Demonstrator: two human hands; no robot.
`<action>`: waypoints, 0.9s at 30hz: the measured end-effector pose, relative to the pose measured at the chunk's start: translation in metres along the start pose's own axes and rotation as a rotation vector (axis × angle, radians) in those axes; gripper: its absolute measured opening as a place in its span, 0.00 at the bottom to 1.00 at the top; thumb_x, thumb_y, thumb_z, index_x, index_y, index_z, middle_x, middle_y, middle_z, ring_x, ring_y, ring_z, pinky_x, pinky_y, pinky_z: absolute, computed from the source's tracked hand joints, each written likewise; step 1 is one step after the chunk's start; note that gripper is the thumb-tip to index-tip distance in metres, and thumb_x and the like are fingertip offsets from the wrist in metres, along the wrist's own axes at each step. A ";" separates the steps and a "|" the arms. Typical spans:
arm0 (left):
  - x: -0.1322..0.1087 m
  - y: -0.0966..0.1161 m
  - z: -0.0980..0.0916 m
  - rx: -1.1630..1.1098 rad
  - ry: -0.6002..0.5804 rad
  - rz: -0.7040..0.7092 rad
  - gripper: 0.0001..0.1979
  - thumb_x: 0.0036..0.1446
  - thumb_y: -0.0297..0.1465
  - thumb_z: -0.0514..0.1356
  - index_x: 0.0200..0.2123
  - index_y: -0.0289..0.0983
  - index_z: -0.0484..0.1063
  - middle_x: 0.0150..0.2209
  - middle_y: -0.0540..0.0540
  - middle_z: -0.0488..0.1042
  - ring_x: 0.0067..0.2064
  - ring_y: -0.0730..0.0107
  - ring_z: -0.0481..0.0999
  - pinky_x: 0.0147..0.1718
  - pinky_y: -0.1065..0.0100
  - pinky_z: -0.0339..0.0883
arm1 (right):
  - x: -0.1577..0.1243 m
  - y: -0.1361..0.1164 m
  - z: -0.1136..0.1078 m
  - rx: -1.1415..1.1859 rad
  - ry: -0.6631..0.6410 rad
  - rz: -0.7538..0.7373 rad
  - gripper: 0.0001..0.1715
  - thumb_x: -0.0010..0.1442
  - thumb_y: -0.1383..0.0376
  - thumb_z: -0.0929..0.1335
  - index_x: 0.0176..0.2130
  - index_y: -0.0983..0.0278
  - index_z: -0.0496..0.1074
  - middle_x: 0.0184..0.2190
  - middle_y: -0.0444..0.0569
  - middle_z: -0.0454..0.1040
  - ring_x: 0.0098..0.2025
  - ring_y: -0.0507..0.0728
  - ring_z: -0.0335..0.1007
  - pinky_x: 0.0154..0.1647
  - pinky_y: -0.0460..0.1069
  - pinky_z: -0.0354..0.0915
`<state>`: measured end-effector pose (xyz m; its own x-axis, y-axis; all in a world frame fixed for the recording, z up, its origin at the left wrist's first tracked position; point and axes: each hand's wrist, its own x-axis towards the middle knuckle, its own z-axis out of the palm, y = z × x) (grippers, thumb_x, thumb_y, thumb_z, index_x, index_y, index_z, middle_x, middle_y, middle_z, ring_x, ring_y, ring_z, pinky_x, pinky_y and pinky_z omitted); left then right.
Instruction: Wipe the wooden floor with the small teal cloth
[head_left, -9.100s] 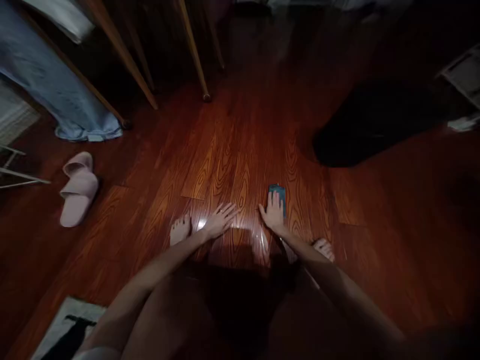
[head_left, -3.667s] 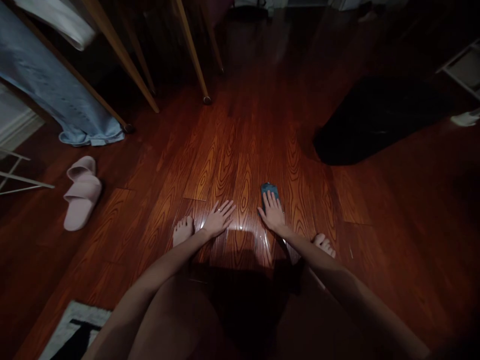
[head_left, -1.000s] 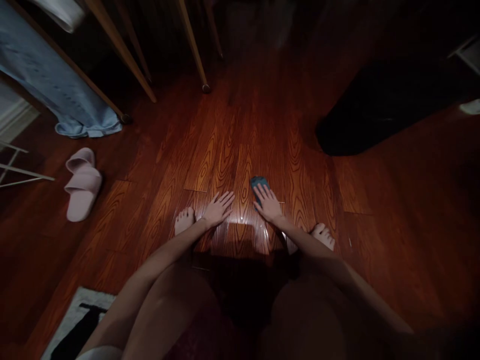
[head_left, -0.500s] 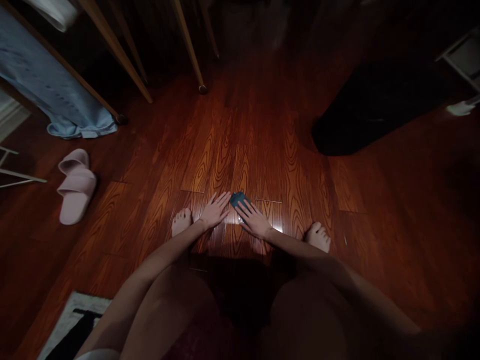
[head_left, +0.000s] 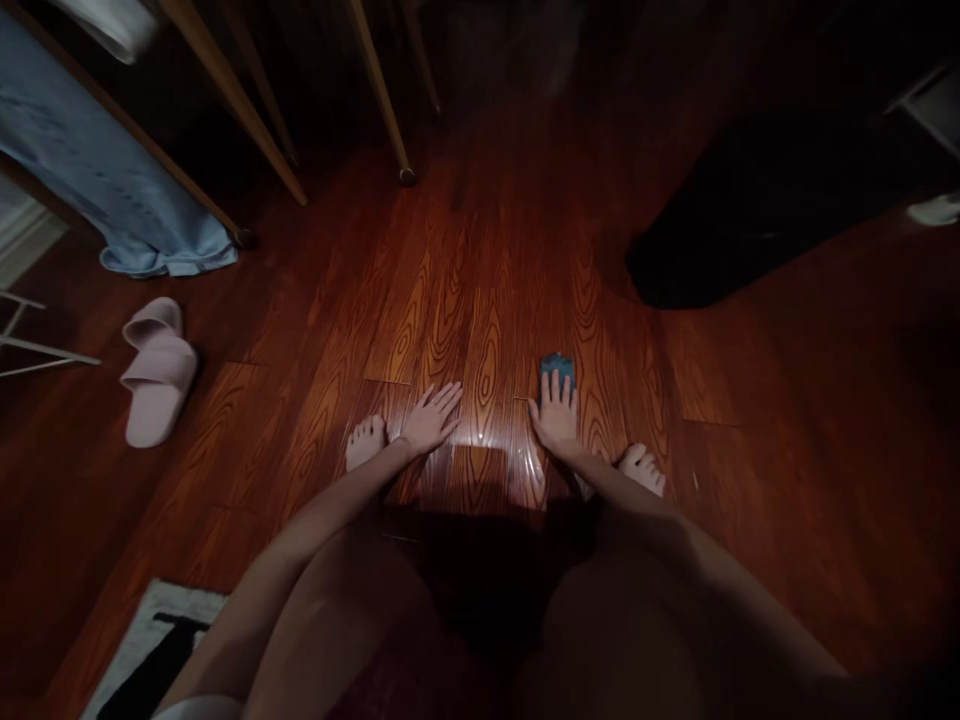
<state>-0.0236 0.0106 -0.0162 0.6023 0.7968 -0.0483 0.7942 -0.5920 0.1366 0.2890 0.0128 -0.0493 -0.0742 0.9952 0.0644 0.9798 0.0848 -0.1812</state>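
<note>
I crouch over a glossy red-brown wooden floor [head_left: 480,260]. My right hand [head_left: 556,418] lies flat, fingers stretched forward, pressing a small teal cloth [head_left: 556,363] onto the boards; only the cloth's far end shows past my fingertips. My left hand [head_left: 431,419] rests flat on the floor with fingers spread, holding nothing, a hand's width left of a bright wet-looking reflection. My bare feet [head_left: 365,441] flank both hands.
A pink slipper [head_left: 156,370] lies at the left. Wooden legs [head_left: 382,95] and a hanging blue cloth [head_left: 105,170] stand at the back left. A dark black mass [head_left: 750,220] sits at the right. A grey-and-black mat [head_left: 142,650] is at the bottom left.
My right hand slid the teal cloth left until it nearly touched my left hand, then swept it back to the right. The left hand has stayed planted.
</note>
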 end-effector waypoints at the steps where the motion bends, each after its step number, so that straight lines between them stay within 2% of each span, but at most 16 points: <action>1: 0.000 0.000 0.001 0.001 0.003 -0.002 0.33 0.74 0.41 0.43 0.76 0.34 0.43 0.74 0.42 0.49 0.75 0.63 0.46 0.73 0.53 0.34 | -0.009 -0.009 -0.001 -0.012 -0.026 -0.055 0.42 0.73 0.54 0.53 0.75 0.69 0.32 0.76 0.59 0.35 0.76 0.73 0.31 0.71 0.73 0.43; 5: 0.001 0.000 0.002 -0.015 0.016 -0.010 0.33 0.73 0.40 0.44 0.76 0.36 0.43 0.74 0.42 0.51 0.75 0.63 0.46 0.73 0.53 0.34 | -0.029 -0.049 -0.006 -0.006 -0.160 -0.456 0.41 0.73 0.53 0.56 0.76 0.66 0.40 0.76 0.55 0.40 0.77 0.67 0.29 0.74 0.67 0.40; 8: 0.001 0.002 0.001 -0.047 0.016 -0.015 0.33 0.73 0.40 0.44 0.76 0.35 0.43 0.74 0.42 0.51 0.75 0.63 0.46 0.73 0.53 0.34 | -0.018 -0.062 -0.011 0.029 -0.218 -0.671 0.38 0.73 0.54 0.57 0.75 0.64 0.48 0.76 0.51 0.44 0.77 0.64 0.31 0.75 0.63 0.40; 10: 0.000 0.005 0.000 -0.078 0.016 -0.035 0.33 0.73 0.40 0.44 0.76 0.34 0.41 0.74 0.41 0.50 0.75 0.62 0.46 0.73 0.52 0.35 | -0.001 -0.059 -0.013 0.040 -0.229 -0.632 0.36 0.73 0.54 0.55 0.74 0.64 0.50 0.76 0.50 0.46 0.77 0.63 0.33 0.75 0.62 0.41; 14: 0.001 0.010 -0.005 -0.162 0.027 -0.096 0.35 0.73 0.38 0.44 0.76 0.32 0.36 0.75 0.38 0.43 0.75 0.60 0.42 0.72 0.50 0.41 | 0.028 -0.039 -0.010 0.058 -0.158 -0.234 0.38 0.74 0.53 0.52 0.75 0.67 0.47 0.76 0.54 0.45 0.76 0.67 0.36 0.73 0.66 0.43; 16: 0.004 0.014 -0.009 -0.205 0.051 -0.092 0.36 0.72 0.37 0.45 0.76 0.32 0.34 0.76 0.38 0.39 0.76 0.59 0.39 0.71 0.52 0.45 | 0.029 -0.035 -0.008 0.092 -0.113 -0.132 0.40 0.73 0.52 0.52 0.75 0.67 0.45 0.76 0.56 0.44 0.76 0.68 0.36 0.73 0.68 0.44; 19: 0.012 0.026 -0.016 -0.242 0.087 -0.015 0.37 0.71 0.36 0.47 0.76 0.33 0.32 0.76 0.39 0.37 0.76 0.59 0.36 0.71 0.53 0.46 | 0.017 -0.046 -0.008 0.144 -0.112 -0.187 0.40 0.73 0.51 0.53 0.75 0.67 0.45 0.75 0.56 0.46 0.76 0.68 0.37 0.72 0.69 0.45; 24: 0.018 0.054 -0.017 -0.263 0.065 0.189 0.37 0.72 0.36 0.47 0.76 0.33 0.32 0.76 0.39 0.38 0.76 0.61 0.36 0.72 0.53 0.43 | 0.001 -0.077 -0.013 0.217 -0.260 -0.440 0.34 0.72 0.61 0.53 0.71 0.69 0.57 0.71 0.56 0.60 0.73 0.61 0.51 0.70 0.59 0.55; 27: 0.012 0.057 -0.010 -0.268 0.048 0.200 0.36 0.73 0.38 0.47 0.75 0.31 0.35 0.76 0.37 0.39 0.76 0.60 0.36 0.72 0.53 0.43 | 0.004 -0.070 -0.014 0.238 -0.230 -0.401 0.34 0.71 0.65 0.53 0.72 0.70 0.56 0.72 0.56 0.56 0.73 0.60 0.50 0.70 0.58 0.55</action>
<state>0.0278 -0.0124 0.0010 0.7349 0.6763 0.0513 0.6072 -0.6897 0.3946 0.2224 0.0104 -0.0227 -0.5002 0.8651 -0.0376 0.7986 0.4440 -0.4064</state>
